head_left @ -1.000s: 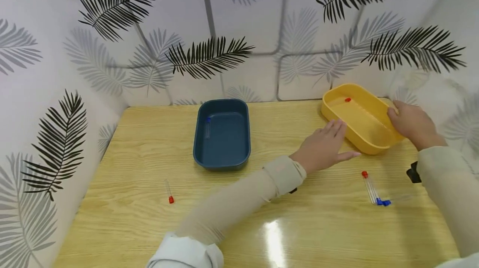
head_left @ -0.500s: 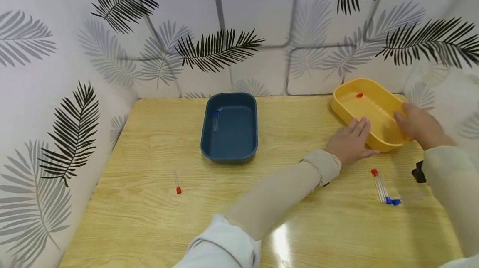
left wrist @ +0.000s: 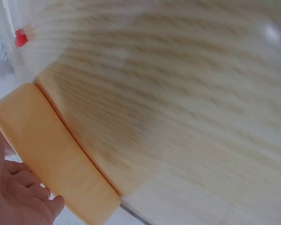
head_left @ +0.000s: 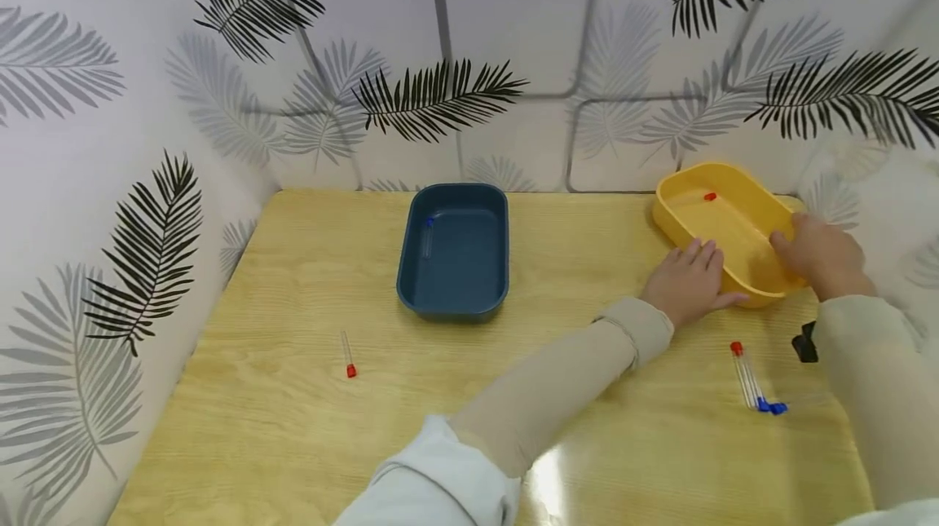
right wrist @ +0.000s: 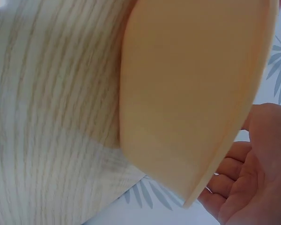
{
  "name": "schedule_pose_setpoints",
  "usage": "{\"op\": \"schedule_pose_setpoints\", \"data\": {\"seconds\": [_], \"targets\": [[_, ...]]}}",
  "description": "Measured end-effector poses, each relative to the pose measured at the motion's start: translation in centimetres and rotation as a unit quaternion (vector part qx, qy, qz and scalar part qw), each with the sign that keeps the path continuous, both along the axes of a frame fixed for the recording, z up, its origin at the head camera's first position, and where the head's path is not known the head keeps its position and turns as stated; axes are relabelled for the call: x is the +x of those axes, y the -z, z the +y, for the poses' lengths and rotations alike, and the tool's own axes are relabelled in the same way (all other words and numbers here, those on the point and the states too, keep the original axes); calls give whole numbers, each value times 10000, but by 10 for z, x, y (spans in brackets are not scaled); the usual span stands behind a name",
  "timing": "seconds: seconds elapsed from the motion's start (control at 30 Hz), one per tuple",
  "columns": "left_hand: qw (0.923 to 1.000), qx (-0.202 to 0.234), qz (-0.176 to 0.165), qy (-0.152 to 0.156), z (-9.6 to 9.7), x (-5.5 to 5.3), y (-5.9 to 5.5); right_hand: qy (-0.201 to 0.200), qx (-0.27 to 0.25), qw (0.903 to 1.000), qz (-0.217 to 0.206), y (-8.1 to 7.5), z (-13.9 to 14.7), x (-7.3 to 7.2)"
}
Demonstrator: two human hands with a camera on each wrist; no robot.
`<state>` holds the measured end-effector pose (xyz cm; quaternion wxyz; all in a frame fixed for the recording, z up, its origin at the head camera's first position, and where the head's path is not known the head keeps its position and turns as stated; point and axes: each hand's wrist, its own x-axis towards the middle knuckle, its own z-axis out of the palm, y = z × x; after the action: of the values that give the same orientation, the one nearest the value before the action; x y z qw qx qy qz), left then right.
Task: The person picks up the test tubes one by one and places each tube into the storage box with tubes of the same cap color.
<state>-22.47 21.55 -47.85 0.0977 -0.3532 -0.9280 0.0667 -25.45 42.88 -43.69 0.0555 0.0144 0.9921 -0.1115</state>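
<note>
A yellow plastic bin (head_left: 685, 236) stands at the back right of the table, with a red-capped tube inside, mostly its cap (head_left: 710, 196) showing. My left hand (head_left: 685, 285) rests its straight fingers on the bin's front-left rim, thumb pointing right along the outer wall. At the right end, my right hand (head_left: 829, 255) grips the rim, thumb toward the inside. The right wrist view shows that thumb at the rim beside the bin's pale wall (right wrist: 187, 84). Just in front of the bin lie several clear capped tubes (head_left: 748, 379), with red and blue caps.
A dark blue bin (head_left: 455, 310) stands at the back middle, a blue-capped tube (head_left: 429, 239) lying in it. Alone on the left of the table lies a red-capped tube (head_left: 348, 356). A leaf-patterned covering (head_left: 513, 45) rises behind the table.
My left hand has moved right and come down onto the yellow bin's rim. The right hand keeps to the bin's right end. The head view has shifted a little.
</note>
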Motion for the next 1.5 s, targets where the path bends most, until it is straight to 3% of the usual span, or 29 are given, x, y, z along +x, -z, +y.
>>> {"op": "schedule_pose_setpoints", "data": {"seconds": [0.23, 0.5, 0.83, 1.1, 1.3, 1.5], "targets": [[9994, 153, 300, 22, -15, 1, -4, -20, 12, 9996, 270, 7, -9, 7], [9981, 118, 588, -134, -36, -2, -9, 223, -97, 9994, 230, 12, -28, 10], [9981, -74, 506, -344, -60, -5, -11, 124, -430, 9984, 349, 11, -49, 18], [9985, 76, 129, -533, -83, -10, -3, -70, -512, 9985, 173, 6, -71, 24], [9978, 154, -151, -632, -101, -8, -1, -194, -501, 9985, 58, 2, -91, 28], [9973, 137, -98, -710, -118, -6, 0, -178, -404, 9990, 97, 3, -112, 31]]}}
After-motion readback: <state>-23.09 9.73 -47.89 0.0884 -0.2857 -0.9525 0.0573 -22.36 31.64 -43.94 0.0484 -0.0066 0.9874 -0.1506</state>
